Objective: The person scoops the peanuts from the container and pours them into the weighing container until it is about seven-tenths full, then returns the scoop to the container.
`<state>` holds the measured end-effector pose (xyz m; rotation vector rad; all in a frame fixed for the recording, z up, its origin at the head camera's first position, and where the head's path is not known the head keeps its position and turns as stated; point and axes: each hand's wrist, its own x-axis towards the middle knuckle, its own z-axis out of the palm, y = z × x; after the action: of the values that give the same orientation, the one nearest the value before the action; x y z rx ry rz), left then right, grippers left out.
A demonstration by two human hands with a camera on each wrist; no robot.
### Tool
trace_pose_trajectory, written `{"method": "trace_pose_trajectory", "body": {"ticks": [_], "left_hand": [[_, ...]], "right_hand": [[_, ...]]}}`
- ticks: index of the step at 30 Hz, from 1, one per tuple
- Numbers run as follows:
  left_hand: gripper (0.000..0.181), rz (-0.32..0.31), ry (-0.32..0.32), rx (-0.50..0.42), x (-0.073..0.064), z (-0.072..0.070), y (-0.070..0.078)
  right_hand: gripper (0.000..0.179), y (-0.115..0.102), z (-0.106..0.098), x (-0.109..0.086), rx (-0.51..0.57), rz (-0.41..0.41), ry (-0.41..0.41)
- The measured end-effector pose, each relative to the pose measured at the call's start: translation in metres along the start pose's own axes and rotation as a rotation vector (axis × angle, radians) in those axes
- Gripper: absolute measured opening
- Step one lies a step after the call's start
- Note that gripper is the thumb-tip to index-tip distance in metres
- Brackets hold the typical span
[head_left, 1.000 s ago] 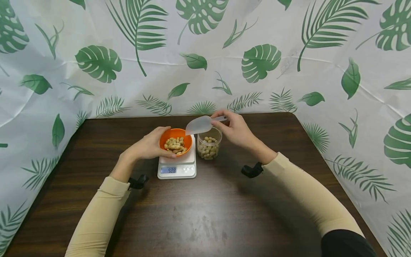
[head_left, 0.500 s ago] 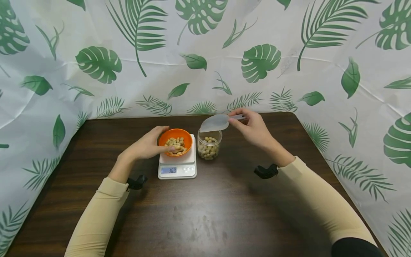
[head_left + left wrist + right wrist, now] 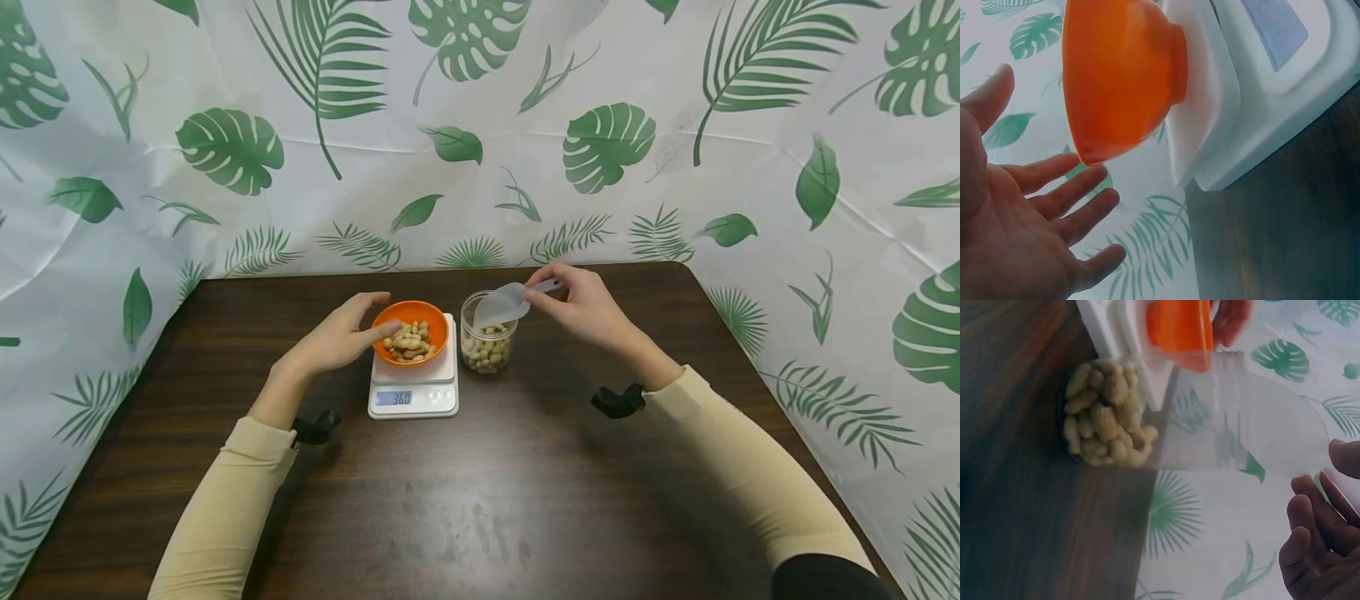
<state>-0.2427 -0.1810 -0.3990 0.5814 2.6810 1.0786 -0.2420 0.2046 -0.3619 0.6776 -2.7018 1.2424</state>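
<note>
An orange bowl [image 3: 444,335] with peanuts [image 3: 409,342] in it stands on a white kitchen scale [image 3: 427,402], whose display appears to read 36.0. At the bowl's left side is my left hand [image 3: 330,337], fingers spread and relaxed; the left wrist view shows the palm [image 3: 1022,231] beside the bowl, not gripping it. My right hand [image 3: 581,304] pinches the handle of a translucent scoop [image 3: 502,306]. The scoop's blade tilts down into the mouth of a clear jar [image 3: 467,337]. Peanuts [image 3: 1107,419] fill the jar's lower part, below the blade.
The jar stands right beside the scale on a dark wooden table [image 3: 480,500]. Behind the table's back edge hangs a white cloth [image 3: 480,200] with green leaf prints. Each wrist carries a black mount [image 3: 618,402].
The scoop went from beside the bowl's rim to the right, then tipped down into the jar. My left hand let go of the bowl and drew slightly left. The scale's reading dropped.
</note>
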Motion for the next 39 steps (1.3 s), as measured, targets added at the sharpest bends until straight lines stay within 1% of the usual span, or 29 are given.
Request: {"method": "trace_pose_trajectory", "body": {"ticks": [4,7,11,15,20,23,27,30,34,37,39], "left_hand": [[0.079,-0.006,0.003,-0.004,0.0,0.0,-0.001],[0.078,-0.01,0.006,-0.006,0.0,0.0,-0.001],[0.078,-0.017,0.004,-0.004,0.0,0.001,-0.003],[0.077,-0.023,0.001,-0.004,0.001,0.003,-0.004],[0.077,-0.027,0.003,-0.013,0.0,0.003,-0.003],[0.077,-0.033,0.009,-0.013,-0.001,0.002,-0.004],[0.076,-0.038,0.023,-0.014,-0.001,0.002,-0.007],[0.076,-0.034,0.036,-0.018,-0.001,0.002,-0.01],[0.074,-0.026,0.073,-0.022,-0.001,0.002,-0.016],[0.07,-0.012,0.125,-0.006,-0.002,0.0,-0.02],[0.069,-0.005,0.166,0.016,-0.003,-0.001,-0.024]], "right_hand": [[0.021,0.003,0.008,0.004,0.014,0.003,-0.03],[0.019,0.003,0.015,0.007,0.013,-0.01,-0.061],[0.017,0.004,0.025,0.013,-0.031,-0.069,-0.091],[0.014,0.006,0.031,0.017,-0.074,-0.12,-0.104],[0.012,0.008,0.033,0.017,-0.086,-0.115,-0.108],[0.018,0.008,0.033,0.016,-0.083,-0.103,-0.114],[0.037,0.011,0.031,0.013,-0.06,-0.074,-0.127],[0.046,0.013,0.027,0.011,-0.027,-0.045,-0.114],[0.046,0.017,0.017,0.007,-0.008,-0.016,-0.058],[0.049,0.025,0.008,0.005,-0.042,-0.008,-0.011],[0.048,0.033,0.002,0.003,-0.1,-0.016,0.026]]}}
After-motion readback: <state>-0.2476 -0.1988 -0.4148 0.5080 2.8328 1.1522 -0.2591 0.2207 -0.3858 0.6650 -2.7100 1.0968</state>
